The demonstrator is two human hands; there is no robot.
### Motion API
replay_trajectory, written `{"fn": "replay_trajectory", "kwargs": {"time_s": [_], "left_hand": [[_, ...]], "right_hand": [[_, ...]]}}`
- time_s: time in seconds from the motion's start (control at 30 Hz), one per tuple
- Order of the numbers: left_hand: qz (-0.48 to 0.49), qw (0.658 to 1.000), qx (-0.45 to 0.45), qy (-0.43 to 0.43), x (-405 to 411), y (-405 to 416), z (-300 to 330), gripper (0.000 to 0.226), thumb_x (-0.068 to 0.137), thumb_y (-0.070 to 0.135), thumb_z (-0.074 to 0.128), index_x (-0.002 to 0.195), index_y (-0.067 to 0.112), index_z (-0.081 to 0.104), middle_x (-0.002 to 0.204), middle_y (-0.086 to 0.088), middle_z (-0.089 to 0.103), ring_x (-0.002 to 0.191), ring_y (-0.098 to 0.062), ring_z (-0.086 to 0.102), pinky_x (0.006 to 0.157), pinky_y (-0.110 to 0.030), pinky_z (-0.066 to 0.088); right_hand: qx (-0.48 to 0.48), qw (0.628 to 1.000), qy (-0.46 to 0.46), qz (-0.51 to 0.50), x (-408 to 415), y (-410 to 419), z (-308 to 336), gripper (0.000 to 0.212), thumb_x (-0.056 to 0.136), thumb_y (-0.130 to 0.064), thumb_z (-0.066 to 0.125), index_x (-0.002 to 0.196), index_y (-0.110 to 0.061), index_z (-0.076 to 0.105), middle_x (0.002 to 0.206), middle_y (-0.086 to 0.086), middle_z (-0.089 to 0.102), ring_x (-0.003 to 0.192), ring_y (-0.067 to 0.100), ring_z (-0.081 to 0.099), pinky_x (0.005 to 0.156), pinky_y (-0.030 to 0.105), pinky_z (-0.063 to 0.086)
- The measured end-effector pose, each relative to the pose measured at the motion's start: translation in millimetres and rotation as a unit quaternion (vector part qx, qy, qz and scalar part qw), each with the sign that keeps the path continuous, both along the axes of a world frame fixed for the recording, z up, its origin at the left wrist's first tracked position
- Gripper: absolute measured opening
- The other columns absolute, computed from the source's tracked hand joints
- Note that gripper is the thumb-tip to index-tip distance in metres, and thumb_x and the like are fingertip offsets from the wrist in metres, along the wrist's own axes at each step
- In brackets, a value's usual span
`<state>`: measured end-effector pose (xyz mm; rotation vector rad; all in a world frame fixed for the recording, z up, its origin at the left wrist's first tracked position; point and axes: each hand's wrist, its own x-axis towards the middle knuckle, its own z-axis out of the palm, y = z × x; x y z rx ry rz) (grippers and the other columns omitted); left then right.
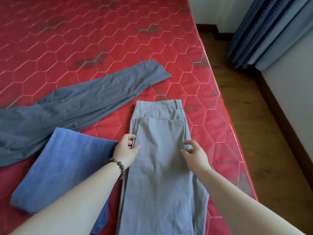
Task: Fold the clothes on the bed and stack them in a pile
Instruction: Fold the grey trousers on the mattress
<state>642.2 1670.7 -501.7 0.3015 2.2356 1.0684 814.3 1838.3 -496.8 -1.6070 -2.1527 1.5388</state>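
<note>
no readable text, labels or numbers anywhere

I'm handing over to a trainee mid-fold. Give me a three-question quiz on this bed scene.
1. True or false: the grey trousers are folded, hems up near the waistband.
2. Which garment lies nearest the left hand? A) dark grey trousers B) blue trousers C) curtain
3. Fill in: the bead bracelet sits on the ___ wrist.

Key: 1 true. 2 B. 3 left. The right hand hovers with loose fingers at the grey trousers' right edge, all on the red mattress.
</note>
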Motion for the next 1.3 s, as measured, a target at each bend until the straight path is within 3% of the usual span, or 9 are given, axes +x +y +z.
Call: {"fn": "replay_trajectory", "kwargs": {"time_s": [0.1, 0.4, 0.6, 0.73, 0.93, 1.07, 1.13, 1.23, 1.3], "left_hand": [[0.036, 0.999, -0.006, 0.008, -8, 14, -6, 0.03, 0.085, 0.019, 0.071, 0.113, 0.016, 0.06, 0.1, -0.003, 0.06, 0.09, -0.016, 0.058, 0.078, -0.023, 0.042], [0.082, 0.996, -0.009, 0.041, -15, 28, -25, 0.027, 0.088, 0.021, 0.066, 0.068, 0.015, 0.049, 0.063, 0.003, 0.049, 0.061, -0.016, 0.046, 0.054, -0.024, 0.034], [0.14, 0.981, 0.117, -0.071, -26, 25, -22, 0.008, 0.088, 0.021, 0.068, 0.083, 0.014, 0.067, 0.081, -0.006, 0.07, 0.076, -0.019, 0.061, 0.077, -0.036, 0.049], [0.111, 0.987, 0.099, -0.054, -39, 41, -16, 0.015, 0.085, 0.025, 0.07, 0.078, 0.013, 0.07, 0.083, -0.014, 0.071, 0.075, -0.019, 0.06, 0.078, -0.041, 0.052], [0.152, 0.964, 0.205, -0.078, -68, 67, 4, 0.015, 0.072, 0.029, 0.067, 0.076, 0.015, 0.072, 0.092, -0.021, 0.072, 0.086, -0.03, 0.066, 0.087, -0.056, 0.051], [0.092, 0.984, 0.141, -0.057, -83, 73, -13, 0.012, 0.082, 0.016, 0.068, 0.073, 0.024, 0.07, 0.088, -0.006, 0.074, 0.093, -0.03, 0.069, 0.092, -0.046, 0.053], [0.052, 0.995, 0.088, -0.018, -89, 75, -20, 0.009, 0.081, 0.016, 0.068, 0.074, 0.011, 0.069, 0.083, -0.012, 0.072, 0.079, -0.025, 0.065, 0.082, -0.042, 0.054], [0.064, 0.993, 0.098, 0.013, -98, 87, -16, 0.005, 0.083, 0.009, 0.068, 0.081, 0.005, 0.07, 0.09, -0.017, 0.073, 0.079, -0.021, 0.064, 0.082, -0.042, 0.054], [0.088, 0.989, 0.108, 0.04, -99, 94, -11, 0.014, 0.085, 0.003, 0.065, 0.098, 0.003, 0.071, 0.101, -0.013, 0.072, 0.089, -0.017, 0.065, 0.081, -0.022, 0.053]], "right_hand": [[0.016, 0.999, 0.022, -0.032, -3, 1, -7, 0.01, 0.091, -0.022, 0.062, 0.1, -0.025, 0.063, 0.061, -0.005, 0.053, 0.037, 0.002, 0.04, 0.04, 0.014, 0.035], [0.038, 0.996, -0.009, -0.077, -16, 10, -17, 0.015, 0.088, -0.027, 0.067, 0.074, -0.024, 0.068, 0.053, -0.007, 0.054, 0.048, 0.008, 0.046, 0.049, 0.021, 0.038], [-0.012, 0.996, 0.034, -0.087, -31, 22, -12, 0.015, 0.088, -0.025, 0.067, 0.08, -0.012, 0.069, 0.053, -0.007, 0.048, 0.046, 0.007, 0.039, 0.047, 0.023, 0.031], [-0.059, 0.992, 0.08, -0.073, -43, 28, -9, 0.045, 0.091, -0.022, 0.065, 0.062, -0.001, 0.036, 0.059, 0.002, 0.021, 0.051, 0.013, 0.016, 0.047, 0.026, 0.013], [-0.068, 0.982, 0.16, -0.079, -72, 55, 15, 0.03, 0.089, -0.024, 0.065, 0.094, 0.006, 0.062, 0.071, 0.006, 0.053, 0.058, 0.021, 0.05, 0.059, 0.028, 0.047], [-0.132, 0.984, 0.102, -0.068, -94, 70, 8, 0.02, 0.091, -0.013, 0.064, 0.099, 0.005, 0.065, 0.101, 0.029, 0.066, 0.088, 0.038, 0.066, 0.089, 0.055, 0.053], [-0.085, 0.991, 0.075, -0.068, -98, 75, 2, 0.009, 0.089, -0.007, 0.063, 0.087, -0.004, 0.07, 0.099, 0.025, 0.069, 0.08, 0.025, 0.063, 0.087, 0.049, 0.055], [-0.01, 0.993, 0.098, -0.068, -105, 83, 6, 0.026, 0.086, -0.006, 0.063, 0.07, -0.026, 0.07, 0.072, -0.006, 0.068, 0.07, 0.012, 0.06, 0.064, 0.023, 0.054], [-0.002, 0.994, 0.099, -0.046, -110, 86, 6, 0.028, 0.087, -0.006, 0.063, 0.071, -0.029, 0.068, 0.072, -0.01, 0.065, 0.069, 0.012, 0.059, 0.06, 0.02, 0.05]]}}
